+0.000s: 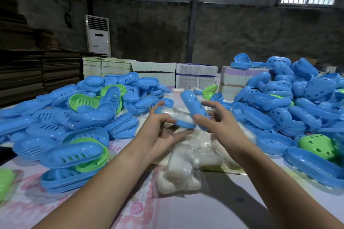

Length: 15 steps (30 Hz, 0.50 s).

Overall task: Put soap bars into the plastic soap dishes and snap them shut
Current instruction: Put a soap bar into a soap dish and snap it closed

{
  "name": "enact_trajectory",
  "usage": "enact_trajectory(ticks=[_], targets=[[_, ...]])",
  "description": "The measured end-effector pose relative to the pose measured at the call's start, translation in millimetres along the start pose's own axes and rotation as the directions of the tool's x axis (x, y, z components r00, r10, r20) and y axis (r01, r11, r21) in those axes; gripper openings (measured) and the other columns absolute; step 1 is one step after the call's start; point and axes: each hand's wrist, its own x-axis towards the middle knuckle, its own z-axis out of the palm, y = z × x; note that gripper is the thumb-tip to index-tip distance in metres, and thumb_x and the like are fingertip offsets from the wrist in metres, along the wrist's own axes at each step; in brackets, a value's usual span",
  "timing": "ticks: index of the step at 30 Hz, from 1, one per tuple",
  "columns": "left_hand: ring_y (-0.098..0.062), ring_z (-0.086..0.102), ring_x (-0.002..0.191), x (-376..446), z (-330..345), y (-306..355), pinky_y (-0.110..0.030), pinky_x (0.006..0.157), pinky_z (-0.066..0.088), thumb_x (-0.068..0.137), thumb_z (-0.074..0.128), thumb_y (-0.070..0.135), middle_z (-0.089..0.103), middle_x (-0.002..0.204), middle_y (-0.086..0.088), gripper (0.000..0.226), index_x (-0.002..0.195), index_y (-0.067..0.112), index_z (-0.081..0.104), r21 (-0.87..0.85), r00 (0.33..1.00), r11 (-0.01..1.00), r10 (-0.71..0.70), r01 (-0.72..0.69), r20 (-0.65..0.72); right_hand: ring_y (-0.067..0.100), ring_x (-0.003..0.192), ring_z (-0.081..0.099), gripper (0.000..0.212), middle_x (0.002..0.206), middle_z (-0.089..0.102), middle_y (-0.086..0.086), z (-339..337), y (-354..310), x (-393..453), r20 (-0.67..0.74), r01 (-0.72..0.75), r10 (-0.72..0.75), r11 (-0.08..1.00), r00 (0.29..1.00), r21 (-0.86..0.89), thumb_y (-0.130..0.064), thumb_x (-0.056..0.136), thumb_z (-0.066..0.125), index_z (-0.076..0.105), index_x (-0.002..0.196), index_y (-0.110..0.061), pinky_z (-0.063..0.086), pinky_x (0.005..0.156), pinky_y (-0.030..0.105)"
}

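Note:
My left hand (pixel 160 132) holds a blue soap dish base (pixel 183 123) with a white wrapped soap bar (pixel 176 114) lying in it, above the middle of the table. My right hand (pixel 221 122) grips a blue perforated lid (pixel 193 106), tilted up on end and touching the base's right side. The dish stands open. Below my hands lie several white soap bars in clear wrap (pixel 180 165) on the table.
A heap of blue and green slotted bases (pixel 74 117) fills the left. A heap of blue perforated lids (pixel 290 102) with a green one (pixel 316 145) fills the right. Stacked paper bundles (pixel 195 76) line the back. The pink-patterned tabletop (pixel 130 206) lies near me.

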Motion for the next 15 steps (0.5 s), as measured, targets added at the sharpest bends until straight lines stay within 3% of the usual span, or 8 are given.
enact_trajectory(ticks=[4, 10, 15], targets=[[-0.043, 0.073, 0.096, 2.0, -1.7, 3.0, -0.058, 0.070, 0.061, 0.087, 0.050, -0.019, 0.064, 0.122, -0.025, 0.067, 0.134, 0.027, 0.051, 0.024, 0.998, 0.998, 0.048, -0.050, 0.046, -0.001, 0.078, 0.068, 0.046, 0.097, 0.070, -0.009, 5.5, 2.4, -0.9, 0.037, -0.021, 0.018, 0.996, 0.999, 0.092, -0.037, 0.082, 0.074, 0.059, 0.125, -0.039, 0.048, 0.067, 0.016], [-0.033, 0.072, 0.107, 2.1, -2.6, -1.8, -0.050, 0.075, 0.062, 0.091, 0.059, -0.010, 0.067, 0.129, -0.017, 0.073, 0.147, 0.032, 0.038, 0.282, 0.989, 0.956, 0.040, -0.079, 0.142, 0.000, 0.076, 0.067, 0.044, 0.102, 0.067, 0.001, 4.7, 1.4, -2.1, 0.048, -0.004, -0.001, 0.994, 0.999, 0.105, -0.036, 0.081, 0.076, 0.062, 0.123, -0.042, 0.048, 0.063, 0.010], [-0.030, 0.070, 0.113, 0.5, -5.8, -2.1, -0.050, 0.082, 0.062, 0.094, 0.063, 0.005, 0.068, 0.130, -0.009, 0.055, 0.142, 0.025, 0.045, 0.447, 0.976, 0.882, 0.057, -0.147, 0.210, 0.006, 0.078, 0.065, 0.048, 0.102, 0.065, -0.002, 4.2, -0.8, -4.8, 0.102, 0.019, -0.024, 0.998, 0.994, 0.053, -0.042, 0.077, 0.075, 0.061, 0.123, -0.048, 0.050, 0.066, 0.013]])
